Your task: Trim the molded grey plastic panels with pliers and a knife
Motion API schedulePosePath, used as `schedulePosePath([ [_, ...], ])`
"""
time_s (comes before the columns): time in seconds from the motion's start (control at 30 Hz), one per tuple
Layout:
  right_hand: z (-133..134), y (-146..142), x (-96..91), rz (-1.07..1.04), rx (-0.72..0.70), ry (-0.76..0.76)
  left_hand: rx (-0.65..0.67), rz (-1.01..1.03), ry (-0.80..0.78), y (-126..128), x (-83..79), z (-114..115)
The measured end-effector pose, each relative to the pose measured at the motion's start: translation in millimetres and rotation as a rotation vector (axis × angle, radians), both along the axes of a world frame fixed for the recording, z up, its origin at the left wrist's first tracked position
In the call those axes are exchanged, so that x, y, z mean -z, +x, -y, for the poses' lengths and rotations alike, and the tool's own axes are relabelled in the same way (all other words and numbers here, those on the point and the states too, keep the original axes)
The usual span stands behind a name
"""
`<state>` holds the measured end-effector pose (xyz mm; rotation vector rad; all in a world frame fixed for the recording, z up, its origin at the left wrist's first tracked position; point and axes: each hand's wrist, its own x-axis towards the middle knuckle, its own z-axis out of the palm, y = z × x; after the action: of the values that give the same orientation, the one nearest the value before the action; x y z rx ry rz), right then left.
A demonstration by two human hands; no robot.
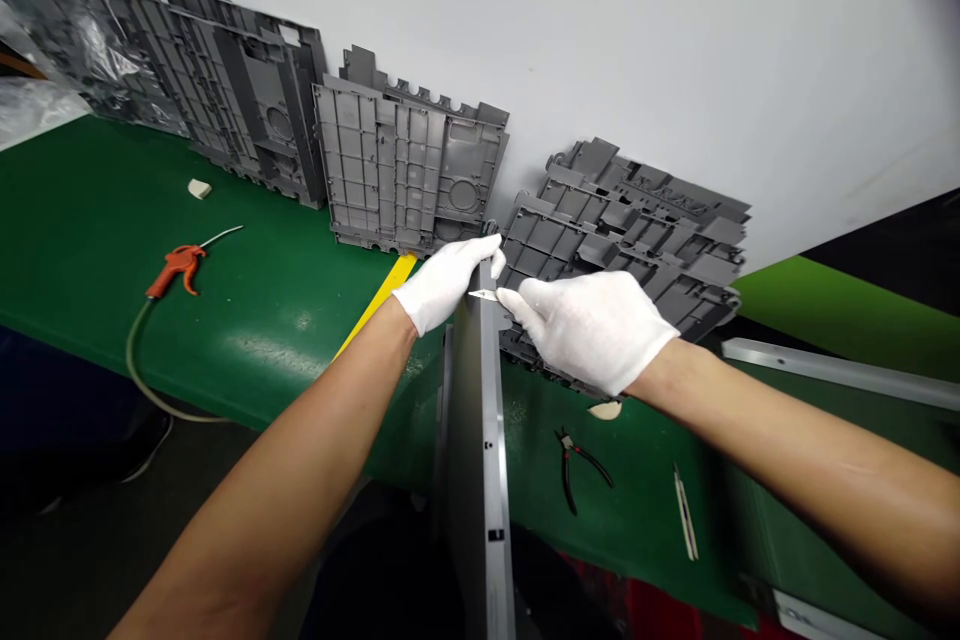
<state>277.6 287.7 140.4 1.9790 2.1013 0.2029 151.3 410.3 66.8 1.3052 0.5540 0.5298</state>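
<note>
A large flat grey panel [491, 420] stands on edge in front of me, its narrow side facing up. My left hand [448, 282], in a white glove, grips the panel's far end with fingers closed over it. My right hand [596, 325], also gloved, is closed around a small craft knife [482, 295]; only its pointed blade shows. The blade lies against the panel's edge near my left fingertips. Just behind both hands, grey moulded frames [555, 230] lean in a stack against the white wall.
On the green table [270, 340] lie an orange air blow gun [178, 270] with a hose, a yellow strip [379, 300], black-handled cutters [574, 465] and tweezers [684, 515]. More grey frames [409, 160] lean along the wall. Another panel [847, 360] stands at the right.
</note>
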Motion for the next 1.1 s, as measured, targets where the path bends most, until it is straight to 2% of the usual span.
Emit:
schedulePosePath([
  [0.47, -4.1, 11.7, 4.8, -0.01, -0.058, 0.024, 0.028, 0.016, 0.01, 1.0, 4.9, -1.3],
  [0.87, -16.2, 25.3, 5.6, -0.059, -0.207, 0.014, 0.013, 0.017, 0.054, -0.9, 0.5, 0.1],
  [1.0, -19.2, 30.4, 5.2, -0.194, -0.228, -0.027, 0.002, 0.011, 0.05, -1.5, 1.0, -1.2],
  [1.1, -14.5, 34.5, 1.7, -0.478, -0.143, -0.003, -0.015, 0.009, 0.036, -6.1, 2.6, 0.1],
])
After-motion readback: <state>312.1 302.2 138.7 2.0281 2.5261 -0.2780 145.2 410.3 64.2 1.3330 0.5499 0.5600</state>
